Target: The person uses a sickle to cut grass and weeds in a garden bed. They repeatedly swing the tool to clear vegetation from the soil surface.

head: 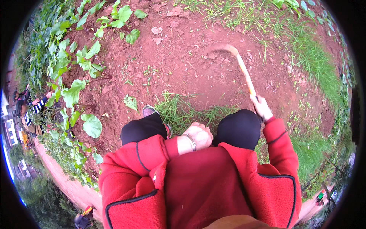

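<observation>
My right hand [261,107] is closed round the lower end of the light wooden handle of a sickle [245,71]. The handle slants up and left, and its curved, soil-coloured blade lies blurred over the reddish soil [183,68]; whether it touches the soil, I cannot tell. My left hand [198,135] is closed into a fist between my knees, with a bracelet at the wrist; nothing shows in it. Just beyond that fist, green grass [178,111] grows around my shoe [148,111].
Broad-leaved plants [92,126] with reddish stems stand along the left. More grass [317,63] runs down the right side. At the far left are a person in striped sleeves [38,106] and another person behind. A pinkish path [65,177] curves past at lower left.
</observation>
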The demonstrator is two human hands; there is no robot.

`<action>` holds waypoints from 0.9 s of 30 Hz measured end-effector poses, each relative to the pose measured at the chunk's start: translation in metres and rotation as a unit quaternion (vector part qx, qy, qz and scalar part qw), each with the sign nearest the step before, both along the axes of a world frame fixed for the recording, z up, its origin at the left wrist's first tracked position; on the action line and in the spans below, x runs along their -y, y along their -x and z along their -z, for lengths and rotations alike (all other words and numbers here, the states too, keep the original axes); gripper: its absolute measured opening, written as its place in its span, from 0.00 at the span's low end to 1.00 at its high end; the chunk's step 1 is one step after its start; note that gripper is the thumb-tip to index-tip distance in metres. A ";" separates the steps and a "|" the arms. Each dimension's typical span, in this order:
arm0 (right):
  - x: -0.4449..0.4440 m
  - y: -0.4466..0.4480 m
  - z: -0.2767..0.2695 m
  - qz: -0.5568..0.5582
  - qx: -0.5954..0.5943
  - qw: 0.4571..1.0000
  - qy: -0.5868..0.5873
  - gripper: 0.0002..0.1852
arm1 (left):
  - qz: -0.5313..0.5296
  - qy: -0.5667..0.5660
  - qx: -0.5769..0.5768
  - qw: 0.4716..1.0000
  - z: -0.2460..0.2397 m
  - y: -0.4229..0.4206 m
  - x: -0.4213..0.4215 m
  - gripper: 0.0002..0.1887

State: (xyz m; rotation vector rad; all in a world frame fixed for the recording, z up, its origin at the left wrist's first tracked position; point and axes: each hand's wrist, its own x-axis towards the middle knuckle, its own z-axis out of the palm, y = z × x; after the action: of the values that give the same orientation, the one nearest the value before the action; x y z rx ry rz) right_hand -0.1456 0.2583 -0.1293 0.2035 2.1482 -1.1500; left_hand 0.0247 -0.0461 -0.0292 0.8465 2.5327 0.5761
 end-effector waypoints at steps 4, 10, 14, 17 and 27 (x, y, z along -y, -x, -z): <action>0.073 0.049 -0.007 0.016 -0.034 0.995 0.091 0.18 | -0.003 0.074 -0.120 0.990 -0.019 0.008 -0.002 0.05; 0.145 0.096 0.007 -0.136 -0.049 0.984 -0.104 0.19 | -0.056 0.104 -0.097 0.988 -0.021 0.034 0.007 0.09; 0.094 0.102 -0.029 -0.108 0.036 0.987 -0.110 0.23 | -0.077 0.075 -0.237 0.966 -0.016 0.055 0.034 0.06; 0.056 0.094 -0.072 -0.104 0.024 0.970 -0.220 0.23 | -0.121 0.097 -0.282 0.947 -0.023 0.091 0.076 0.07; 0.096 -0.063 -0.091 0.164 -0.025 0.970 0.180 0.10 | -0.465 -0.260 -0.286 0.797 -0.046 0.130 0.150 0.12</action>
State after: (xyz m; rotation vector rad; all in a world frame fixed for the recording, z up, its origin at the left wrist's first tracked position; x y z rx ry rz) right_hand -0.0821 0.1620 -0.0382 0.3759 1.9504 -1.7283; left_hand -0.1051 -0.1962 0.0164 -0.2614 3.3344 1.5666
